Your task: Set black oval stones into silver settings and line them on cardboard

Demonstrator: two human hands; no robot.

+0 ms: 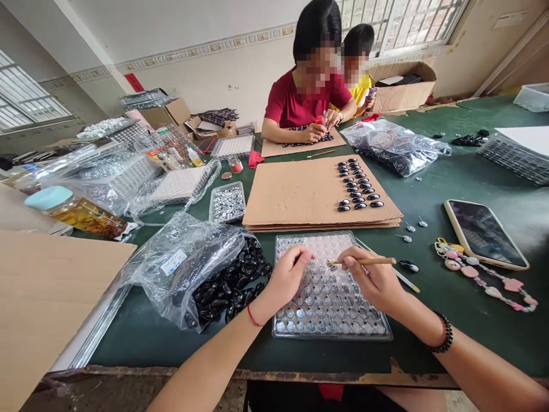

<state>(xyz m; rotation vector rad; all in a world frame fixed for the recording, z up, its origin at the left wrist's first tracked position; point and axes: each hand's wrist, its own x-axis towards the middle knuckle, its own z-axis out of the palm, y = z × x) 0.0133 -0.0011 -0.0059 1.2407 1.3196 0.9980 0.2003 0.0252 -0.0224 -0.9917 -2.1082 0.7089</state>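
A clear plastic tray [377, 331] with many small round silver pieces in its cells lies on the green table in front of me. My left hand [288, 276] rests over the tray's upper left part, fingertips pinched together over a cell. My right hand [372, 278] hovers over the tray's upper right and holds a thin wooden stick [364, 261] that points left. A black oval piece [409, 265] lies just right of the tray.
An open plastic bag [189, 257] spills black oval pieces at my left. A cardboard sheet [295, 194] with rows of black ovals lies beyond the tray. A phone [484, 233] and a bead strap sit at right. Two people work across the table.
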